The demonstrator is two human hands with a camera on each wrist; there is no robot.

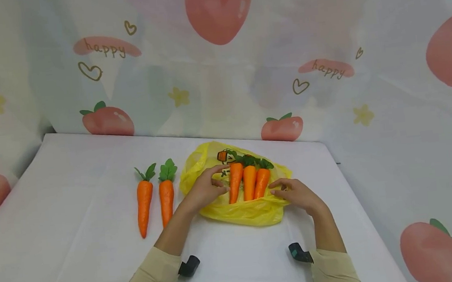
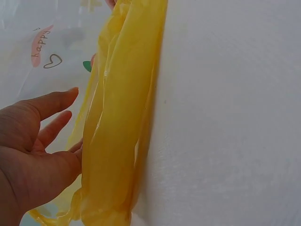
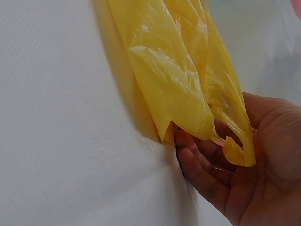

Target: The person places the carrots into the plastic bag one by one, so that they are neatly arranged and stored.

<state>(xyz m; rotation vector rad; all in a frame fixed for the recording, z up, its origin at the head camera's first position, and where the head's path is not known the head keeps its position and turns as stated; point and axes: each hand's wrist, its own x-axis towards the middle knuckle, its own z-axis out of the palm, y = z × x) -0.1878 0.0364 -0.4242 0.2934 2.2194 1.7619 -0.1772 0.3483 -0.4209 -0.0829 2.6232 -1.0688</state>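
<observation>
In the head view, a yellow plastic bag with a cartoon print lies spread on the table. Three carrots with green tops rest side by side on it, their tips behind its raised front fold. My left hand reaches over the bag's left part, fingers close beside the leftmost carrot. The left wrist view has that hand with loosely extended fingers right at the yellow film. My right hand is at the bag's right edge, near the rightmost carrot. Its loosely bent fingers touch the bag's looped corner.
Two more carrots, one farther left and one nearer the bag, lie on the white table; my left forearm overlaps the nearer one's tip. A printed cloth backdrop rises behind the table. Black wrist devices sit by both sleeves.
</observation>
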